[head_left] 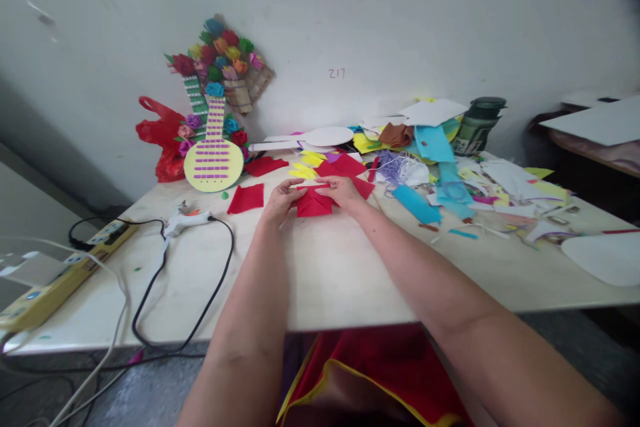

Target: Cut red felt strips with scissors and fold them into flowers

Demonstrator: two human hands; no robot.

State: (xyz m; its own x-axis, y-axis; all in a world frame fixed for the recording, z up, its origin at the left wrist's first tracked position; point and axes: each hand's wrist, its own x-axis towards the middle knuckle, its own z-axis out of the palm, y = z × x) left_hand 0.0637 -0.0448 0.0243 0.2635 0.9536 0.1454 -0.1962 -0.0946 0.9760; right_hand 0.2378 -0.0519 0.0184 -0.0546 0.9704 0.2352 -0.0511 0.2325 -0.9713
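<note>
Taking the piece in the hands as the centre of the clock, a red cloth with yellow edging (370,360) is hanging below the table edge, between five and six o'clock. Bare forearms are reaching over the pale tabletop (345,280). The left hand (283,200) is pinching the left side of a creased red piece (314,205) between thumb and fingers; the right hand (345,193) is pinching its right side the same way, so the piece is spanning the gap between them near the tabletop's middle.

At nine o'clock a second red sheet (247,199) is lying just beside the left hand, and beyond it a white glue gun (187,220) is resting with its black cable looping forward. A yellow power strip (93,257) is sitting between eight and nine. At three o'clock a blue strip (417,205) is lying among scattered paper scraps.

Yellow pieces (304,171) are resting near eleven, close behind the hands. A round-bodied yellow cutout with purple bars (214,172) is leaning between nine and ten, a red plastic bag (160,133) is slumping at ten, and a dark green bottle (479,125) is standing at two. Colourful flowers (220,50) are rising against the wall (425,27) at eleven, while the number 217 (337,73) is showing at twelve
</note>
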